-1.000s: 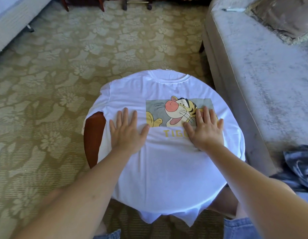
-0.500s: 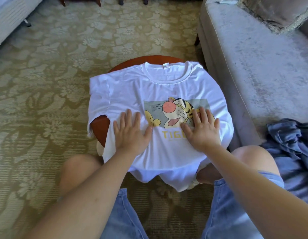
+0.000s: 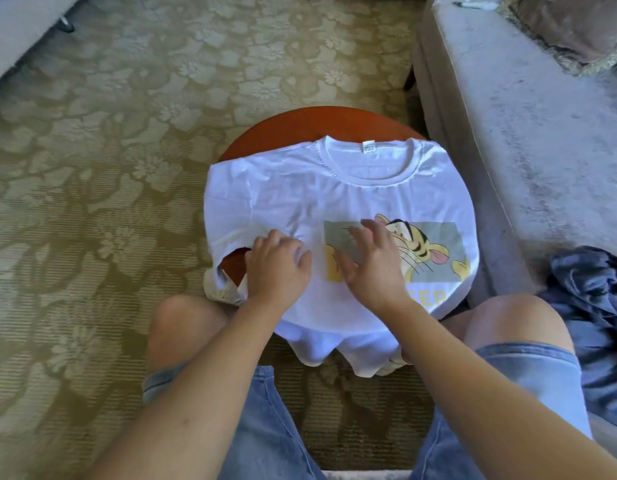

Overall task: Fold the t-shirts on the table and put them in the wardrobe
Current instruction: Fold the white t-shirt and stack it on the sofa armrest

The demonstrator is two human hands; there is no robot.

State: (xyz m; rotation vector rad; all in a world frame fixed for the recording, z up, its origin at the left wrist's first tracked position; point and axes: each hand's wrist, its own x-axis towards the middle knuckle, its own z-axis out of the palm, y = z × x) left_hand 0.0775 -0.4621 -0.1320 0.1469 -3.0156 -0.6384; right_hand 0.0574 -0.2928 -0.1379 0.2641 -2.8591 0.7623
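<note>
1. Now the white t-shirt [image 3: 300, 195] lies front up on the round wooden table [image 3: 317, 126]. Its collar is toward the far edge, and the hem hangs over the near edge between the person's knees.
2. Its tiger print [image 3: 435, 251] sits toward the table's right edge. The left sleeve droops over the left edge.
3. The left hand [image 3: 277, 268] rests on the shirt near the left edge with its fingers curled down. I cannot tell whether they pinch any cloth.
4. The right hand [image 3: 369, 261] is blurred, with its fingers spread and straight over the left part of the print.
5. A grey sofa [image 3: 525, 168] stands just beside the table's right edge, with a dark blue cloth [image 3: 594, 306] bunched on its near end.
6. A patterned carpet [image 3: 92, 168] covers the floor.
</note>
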